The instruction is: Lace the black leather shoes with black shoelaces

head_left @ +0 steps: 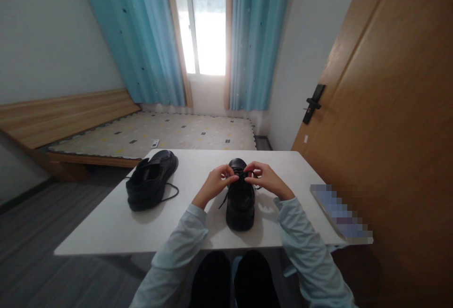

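Note:
A black lace-up shoe (240, 206) stands on the white table in front of me, its toe pointing away and its heel towards me. My left hand (220, 179) is at the left side of its lacing, thumb and fingers pinched on a shoelace. From the right, my right hand (264, 178) pinches the black shoelace (255, 174) over the tongue. A loose lace end hangs at the shoe's left side. The other black shoe (150, 180) rests on the left of the table, one lace trailing onto the tabletop; neither hand touches it.
The white table (106, 232) ends just above my knees. A blurred-out flat item (339, 213) lies at its right edge. Behind stands a bed (184, 129) with a small white object (155, 143) on it. A wooden door (389, 110) is on the right.

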The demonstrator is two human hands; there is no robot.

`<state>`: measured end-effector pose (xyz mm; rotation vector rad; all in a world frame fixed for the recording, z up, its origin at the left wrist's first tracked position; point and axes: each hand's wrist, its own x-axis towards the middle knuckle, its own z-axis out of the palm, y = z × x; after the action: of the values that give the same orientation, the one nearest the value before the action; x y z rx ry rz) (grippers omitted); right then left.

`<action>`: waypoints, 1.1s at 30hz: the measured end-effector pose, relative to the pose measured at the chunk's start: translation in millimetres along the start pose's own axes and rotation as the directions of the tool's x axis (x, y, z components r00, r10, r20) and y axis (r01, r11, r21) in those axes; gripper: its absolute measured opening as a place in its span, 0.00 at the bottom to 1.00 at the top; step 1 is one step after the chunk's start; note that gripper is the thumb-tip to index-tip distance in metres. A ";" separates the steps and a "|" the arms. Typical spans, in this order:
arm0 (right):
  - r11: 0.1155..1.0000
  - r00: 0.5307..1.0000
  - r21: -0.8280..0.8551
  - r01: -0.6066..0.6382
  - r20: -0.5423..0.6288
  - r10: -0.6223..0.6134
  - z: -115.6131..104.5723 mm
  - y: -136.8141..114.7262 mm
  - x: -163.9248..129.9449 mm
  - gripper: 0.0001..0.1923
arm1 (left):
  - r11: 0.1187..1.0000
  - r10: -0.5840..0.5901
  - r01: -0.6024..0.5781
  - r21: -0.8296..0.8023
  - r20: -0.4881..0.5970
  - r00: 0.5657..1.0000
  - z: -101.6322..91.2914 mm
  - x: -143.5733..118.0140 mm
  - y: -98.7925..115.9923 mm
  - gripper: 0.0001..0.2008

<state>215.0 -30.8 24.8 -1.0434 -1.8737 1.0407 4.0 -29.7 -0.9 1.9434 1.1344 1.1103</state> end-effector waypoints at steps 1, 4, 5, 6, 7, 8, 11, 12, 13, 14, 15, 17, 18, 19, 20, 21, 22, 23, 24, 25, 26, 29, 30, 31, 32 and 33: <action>1.000 1.000 -0.021 0.013 0.016 -0.013 0.5 2.1 0.9 0.17 | 1.000 0.002 -0.002 -0.008 -0.008 1.000 0.2 0.1 1.4 0.14; 0.998 0.999 -0.058 0.025 0.026 -0.023 0.9 8.7 3.1 0.18 | 0.999 0.005 -0.007 -0.039 -0.028 1.000 1.3 -0.3 5.8 0.14; 0.997 0.999 -0.067 0.024 0.027 -0.023 0.7 10.6 3.7 0.18 | 0.999 0.007 -0.009 -0.052 -0.031 0.999 1.8 -0.6 6.8 0.14; 0.997 0.999 -0.073 0.026 0.028 -0.024 0.4 12.2 4.1 0.18 | 0.998 0.010 -0.012 -0.064 -0.033 0.999 2.5 -0.8 7.4 0.13; 0.996 0.999 -0.078 0.030 0.029 -0.028 0.0 13.5 4.4 0.18 | 0.997 0.014 -0.017 -0.075 -0.034 0.999 3.2 -1.1 7.7 0.13; 0.996 0.999 -0.081 0.035 0.031 -0.033 -0.3 14.6 4.6 0.18 | 0.996 0.020 -0.023 -0.084 -0.035 0.999 3.8 -1.3 7.7 0.13; 0.995 0.998 -0.085 0.049 0.049 -0.045 -1.0 16.1 4.7 0.18 | 0.995 0.039 -0.043 -0.087 -0.043 0.998 4.7 -1.7 7.3 0.12; 0.995 0.997 -0.086 0.053 0.057 -0.048 -1.0 16.2 4.6 0.18 | 0.996 0.042 -0.046 -0.082 -0.046 0.998 4.7 -1.7 7.2 0.12; 0.994 0.997 -0.089 0.057 0.063 -0.052 -1.1 16.3 4.5 0.18 | 0.996 0.044 -0.048 -0.080 -0.048 0.998 4.6 -1.7 7.3 0.12; 0.994 0.996 -0.091 0.063 0.068 -0.057 -1.1 16.3 4.4 0.18 | 0.995 0.046 -0.050 -0.082 -0.052 0.998 4.5 -1.6 7.6 0.11; 0.993 0.995 -0.094 0.068 0.073 -0.061 -1.0 16.4 4.3 0.18 | 0.994 0.048 -0.053 -0.091 -0.058 0.997 4.4 -1.5 7.9 0.11; 0.992 0.995 -0.104 0.071 0.080 -0.063 -1.0 16.7 4.4 0.18 | 0.991 0.050 -0.058 -0.121 -0.070 0.996 4.1 -1.2 8.8 0.11; 0.991 0.995 -0.110 0.069 0.081 -0.060 -0.9 16.9 4.5 0.18 | 0.989 0.049 -0.058 -0.135 -0.073 0.996 4.0 -1.2 9.4 0.11; 0.991 0.995 -0.117 0.067 0.081 -0.057 -0.9 17.3 4.7 0.18 | 0.988 0.046 -0.057 -0.144 -0.074 0.996 3.9 -1.2 10.1 0.11; 0.990 0.995 -0.123 0.065 0.080 -0.056 -0.8 17.6 4.9 0.18 | 0.988 0.044 -0.054 -0.143 -0.073 0.996 3.8 -1.4 10.8 0.11; 0.990 0.995 -0.126 0.066 0.079 -0.056 -0.7 18.1 5.1 0.18 | 0.990 0.041 -0.050 -0.133 -0.072 0.997 3.5 -1.7 11.6 0.11; 0.990 0.995 -0.126 0.068 0.077 -0.058 -0.6 18.5 5.3 0.17 | 0.992 0.039 -0.047 -0.117 -0.074 0.997 3.2 -2.0 12.5 0.12; 0.990 0.995 -0.125 0.070 0.077 -0.061 -0.4 19.0 5.5 0.17 | 0.994 0.037 -0.044 -0.099 -0.078 0.996 2.8 -2.4 13.4 0.12; 0.990 0.995 -0.121 0.072 0.075 -0.063 -0.3 19.5 5.6 0.17 | 0.996 0.037 -0.043 -0.081 -0.081 0.996 2.3 -2.8 14.3 0.12; 0.990 0.995 -0.117 0.073 0.075 -0.065 -0.2 20.0 5.7 0.18 | 0.997 0.039 -0.045 -0.066 -0.083 0.996 1.8 -3.1 15.2 0.13; 0.991 0.995 -0.114 0.074 0.076 -0.065 -0.2 20.4 5.8 0.18 | 0.997 0.045 -0.050 -0.057 -0.081 0.996 1.3 -3.5 15.9 0.14; 0.991 0.995 -0.112 0.075 0.077 -0.066 -0.1 20.9 5.7 0.17 | 0.996 0.072 -0.075 -0.040 -0.076 0.995 0.2 -4.2 17.6 0.15; 0.991 0.995 -0.112 0.074 0.077 -0.066 -0.1 20.8 5.6 0.17 | 0.996 0.078 -0.081 -0.035 -0.080 0.994 -0.1 -4.4 17.9 0.16; 0.991 0.995 -0.113 0.074 0.077 -0.065 -0.2 20.6 5.5 0.17 | 0.996 0.084 -0.087 -0.031 -0.087 0.993 -0.2 -4.6 18.1 0.16; 0.991 0.995 -0.114 0.072 0.077 -0.064 -0.2 20.2 5.4 0.17 | 0.995 0.089 -0.092 -0.026 -0.097 0.991 -0.3 -4.7 18.1 0.16; 0.991 0.995 -0.116 0.070 0.076 -0.062 -0.3 19.8 5.2 0.17 | 0.995 0.093 -0.096 -0.024 -0.110 0.990 -0.3 -4.9 18.1 0.16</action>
<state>219.0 -19.4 8.3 -1.0149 -2.0360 0.9505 9.1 -42.0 12.3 1.9512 1.0855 1.2904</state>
